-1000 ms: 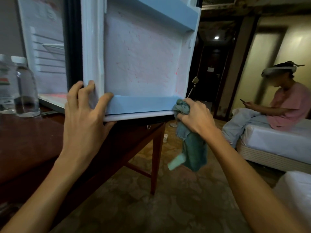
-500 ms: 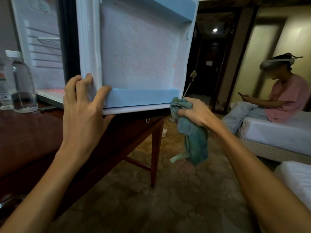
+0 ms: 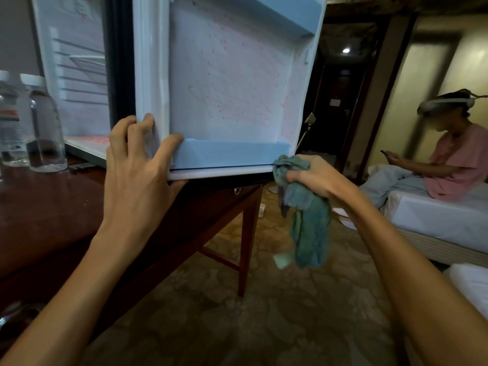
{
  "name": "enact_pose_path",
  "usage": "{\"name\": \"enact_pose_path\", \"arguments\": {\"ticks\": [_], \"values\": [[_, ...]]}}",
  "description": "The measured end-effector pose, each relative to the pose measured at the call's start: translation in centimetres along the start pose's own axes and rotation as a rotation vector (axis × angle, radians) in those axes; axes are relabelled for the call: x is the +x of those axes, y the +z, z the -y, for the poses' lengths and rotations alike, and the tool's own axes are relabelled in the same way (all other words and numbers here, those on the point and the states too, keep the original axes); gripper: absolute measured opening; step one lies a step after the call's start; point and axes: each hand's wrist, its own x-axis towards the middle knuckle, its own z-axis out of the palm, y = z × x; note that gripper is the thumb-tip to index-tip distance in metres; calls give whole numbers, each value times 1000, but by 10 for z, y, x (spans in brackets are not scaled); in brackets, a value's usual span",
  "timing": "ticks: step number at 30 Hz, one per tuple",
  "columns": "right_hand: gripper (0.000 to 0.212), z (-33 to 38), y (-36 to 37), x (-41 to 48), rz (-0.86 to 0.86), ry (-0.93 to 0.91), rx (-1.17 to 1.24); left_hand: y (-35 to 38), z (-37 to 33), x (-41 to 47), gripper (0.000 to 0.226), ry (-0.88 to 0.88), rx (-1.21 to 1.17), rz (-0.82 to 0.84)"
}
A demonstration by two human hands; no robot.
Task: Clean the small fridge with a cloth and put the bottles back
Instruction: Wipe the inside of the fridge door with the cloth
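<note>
The small fridge's open door (image 3: pixel 232 83) faces me, white inside with red smears and a pale blue bottom shelf rail (image 3: pixel 232 154). My left hand (image 3: pixel 137 165) grips the door's lower hinge-side corner, fingers curled over the seal and thumb under the bottom edge. My right hand (image 3: pixel 314 178) holds a bunched teal cloth (image 3: pixel 309 223) against the door's lower right corner; most of the cloth hangs down below the hand. Two clear water bottles (image 3: pixel 42 125) stand on the dark wooden table (image 3: pixel 52 220) left of the fridge body (image 3: pixel 76 75).
The table's leg (image 3: pixel 247 241) stands below the door over patterned carpet. A person in a pink top (image 3: pixel 459 154) sits on a white bed (image 3: pixel 435 220) at the right, holding a phone. A second bed corner (image 3: pixel 472 289) lies near my right arm.
My right hand with the cloth has shifted slightly along the door's lower right corner, and the hanging cloth swung. My left hand kept its grip on the door.
</note>
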Motion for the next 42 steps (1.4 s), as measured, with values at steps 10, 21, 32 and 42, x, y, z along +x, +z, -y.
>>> {"name": "enact_pose_path", "arguments": {"ticks": [10, 21, 32, 42], "values": [[37, -2, -3, 3, 0, 19, -219, 0, 4, 2, 60, 28, 32, 0], [23, 95, 72, -45, 134, -294, 297, 0, 7, 5, 53, 48, 76, 6], [66, 128, 104, -65, 119, -364, 239, -16, 18, 10, 41, 106, 131, 68], [11, 148, 84, -55, 352, -323, 257, -19, 21, 15, 44, 137, 106, 102]]}}
